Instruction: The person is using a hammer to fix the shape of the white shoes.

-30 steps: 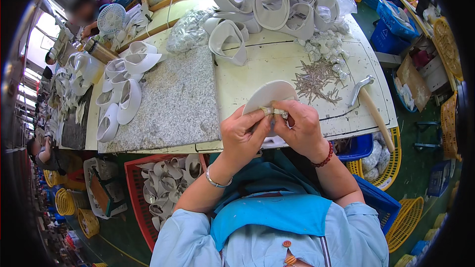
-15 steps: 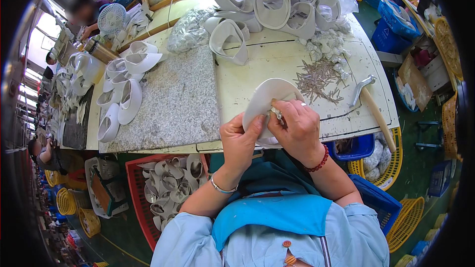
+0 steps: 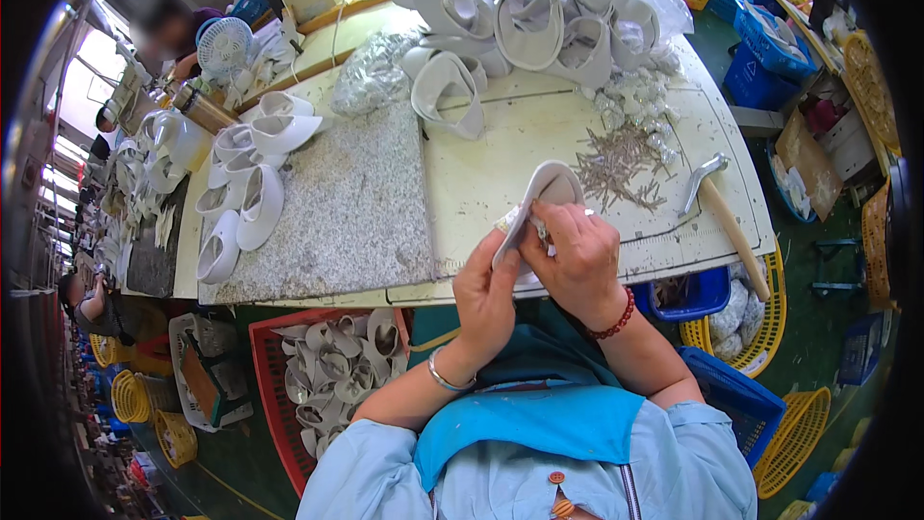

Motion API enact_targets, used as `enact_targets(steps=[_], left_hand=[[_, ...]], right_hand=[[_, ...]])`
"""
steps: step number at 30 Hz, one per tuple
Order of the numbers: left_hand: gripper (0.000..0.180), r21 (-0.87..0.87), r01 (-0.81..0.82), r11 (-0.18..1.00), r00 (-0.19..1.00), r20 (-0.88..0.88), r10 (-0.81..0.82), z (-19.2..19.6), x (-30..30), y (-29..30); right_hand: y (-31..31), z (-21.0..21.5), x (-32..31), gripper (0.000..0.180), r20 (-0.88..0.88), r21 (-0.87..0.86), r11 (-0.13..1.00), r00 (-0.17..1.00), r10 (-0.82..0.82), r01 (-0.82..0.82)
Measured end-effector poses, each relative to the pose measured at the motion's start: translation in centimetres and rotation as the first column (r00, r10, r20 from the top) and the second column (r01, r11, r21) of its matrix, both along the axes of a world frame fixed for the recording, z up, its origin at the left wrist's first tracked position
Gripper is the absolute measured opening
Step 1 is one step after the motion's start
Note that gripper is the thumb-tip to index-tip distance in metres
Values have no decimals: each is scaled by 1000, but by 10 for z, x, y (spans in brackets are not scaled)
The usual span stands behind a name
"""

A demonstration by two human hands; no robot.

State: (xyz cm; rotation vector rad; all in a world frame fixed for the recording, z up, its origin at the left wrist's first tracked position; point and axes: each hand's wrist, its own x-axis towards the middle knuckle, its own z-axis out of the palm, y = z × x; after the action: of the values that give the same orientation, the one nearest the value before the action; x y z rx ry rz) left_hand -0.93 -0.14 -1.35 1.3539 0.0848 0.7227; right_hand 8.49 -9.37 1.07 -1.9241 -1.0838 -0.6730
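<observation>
The left hand [image 3: 486, 297] and right hand [image 3: 583, 258] pinch a curved whitish piece [image 3: 551, 177] over the near edge of the table [image 3: 525, 130], fingers hiding its middle; a pale mark on a blue bin [image 3: 749, 79] is illegible

A shoe workshop: white shoe uppers [image 3: 527, 53] pile at the far edge of a worktable [image 3: 525, 125], with a stone slab [image 3: 337, 207] on its left, a hammer [image 3: 729, 226] at the near right corner, and plastic baskets [image 3: 791, 443] around.

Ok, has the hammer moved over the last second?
No. Judged against the table, the hammer lies in the same place, right of the brown sticks, its handle jutting past the near right corner.
</observation>
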Motion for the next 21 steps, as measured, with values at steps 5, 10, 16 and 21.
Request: enact_targets(steps=[5, 10, 16, 21], left_hand=[[40, 140, 53, 989, 997, -55, -46, -12, -7, -3], [44, 133, 70, 989, 998, -14, -69, -18, -3, -6], [44, 115, 149, 982, 984, -112, -136, -17, -2, -3], [44, 348, 61, 936, 996, -77, -36, -12, 5, 4]], right_hand=[[-1, -3, 0, 25, -16, 13, 1000, 1000, -8, 8], [-3, -6, -1, 27, -49, 24, 1000, 999, 4, -3], [-5, -10, 3, 21, -240, 161, 985, 965, 103, -65], [-6, -3, 7, 18, -186, 121, 991, 980, 72, -50]])
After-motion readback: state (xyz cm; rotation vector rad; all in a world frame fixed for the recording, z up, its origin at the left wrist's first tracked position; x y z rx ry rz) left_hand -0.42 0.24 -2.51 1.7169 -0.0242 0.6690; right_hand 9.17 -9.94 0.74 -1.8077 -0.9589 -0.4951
